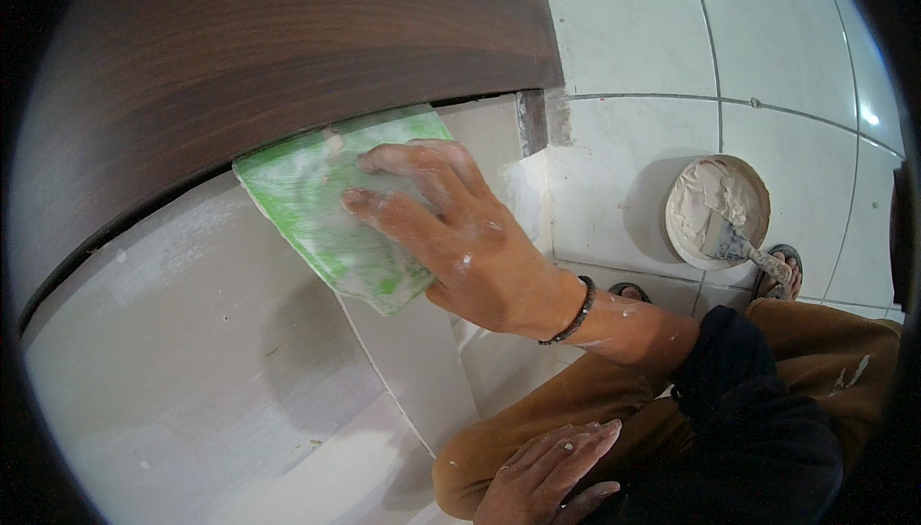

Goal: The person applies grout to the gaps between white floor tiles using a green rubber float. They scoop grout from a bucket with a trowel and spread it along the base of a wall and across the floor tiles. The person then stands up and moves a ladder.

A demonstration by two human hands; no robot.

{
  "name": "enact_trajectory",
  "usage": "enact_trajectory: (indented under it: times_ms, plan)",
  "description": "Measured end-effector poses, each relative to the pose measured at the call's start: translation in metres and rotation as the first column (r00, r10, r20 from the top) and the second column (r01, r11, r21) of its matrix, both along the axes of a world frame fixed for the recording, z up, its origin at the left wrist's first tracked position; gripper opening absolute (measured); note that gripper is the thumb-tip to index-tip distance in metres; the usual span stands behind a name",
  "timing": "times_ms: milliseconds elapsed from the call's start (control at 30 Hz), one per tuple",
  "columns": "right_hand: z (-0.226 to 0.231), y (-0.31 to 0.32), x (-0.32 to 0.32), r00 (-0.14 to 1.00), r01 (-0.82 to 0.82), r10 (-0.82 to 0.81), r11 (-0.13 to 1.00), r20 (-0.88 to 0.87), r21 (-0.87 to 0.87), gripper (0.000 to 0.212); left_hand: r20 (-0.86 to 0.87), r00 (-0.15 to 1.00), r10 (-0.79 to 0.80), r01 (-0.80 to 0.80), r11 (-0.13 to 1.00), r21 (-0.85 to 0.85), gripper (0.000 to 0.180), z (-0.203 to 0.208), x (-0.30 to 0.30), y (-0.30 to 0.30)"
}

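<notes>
My right hand (pixel 460 237) presses flat on a green sheet of sandpaper (pixel 326 203) dusted with white, holding it against a pale grey panel (pixel 192 333) just under a dark brown wood-grain board (pixel 269 35). Its fingers are spread over the sheet's right half, and a dark bead bracelet sits at the wrist. My left hand (pixel 547 472) rests palm down on my bent knee in brown trousers, fingers together, holding nothing. Both hands carry white flecks.
A round white tub of grey-white putty (pixel 718 208) stands on the white tiled floor (pixel 633 35) at the right, with a putty knife (pixel 743 249) lying in it. My sandalled foot (pixel 782 271) is beside the tub. A panel seam (pixel 384 371) runs down the grey surface.
</notes>
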State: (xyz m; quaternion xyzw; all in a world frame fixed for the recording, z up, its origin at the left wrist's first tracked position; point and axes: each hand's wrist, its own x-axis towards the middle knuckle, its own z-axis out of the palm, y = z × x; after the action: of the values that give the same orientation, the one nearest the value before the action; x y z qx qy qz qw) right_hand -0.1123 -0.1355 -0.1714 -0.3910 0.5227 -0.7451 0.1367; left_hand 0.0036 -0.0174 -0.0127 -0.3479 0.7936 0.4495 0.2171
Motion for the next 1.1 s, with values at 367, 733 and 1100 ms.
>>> enact_trajectory:
  times_ms: [367, 733, 1100]
  plan:
    - [0.003, -0.003, 0.004, 0.997, -0.057, 0.057, 0.998, 0.051, -0.005, 0.075, 0.008, 1.000, -0.013, 0.013, 1.000, 0.018, 0.057, -0.004, 0.015, -0.001]
    - [0.005, 0.048, 0.007, 0.951, -0.304, 0.297, 0.949, 0.084, 0.090, 0.070, -0.013, 0.999, -0.038, 0.037, 0.997, -0.075, 0.057, 0.003, 0.011, 0.016]
    - [0.007, 0.065, -0.016, 0.971, -0.231, 0.235, 0.970, -0.038, 0.076, 0.070, 0.014, 0.994, -0.112, 0.113, 0.980, -0.164, 0.057, 0.010, 0.001, 0.026]
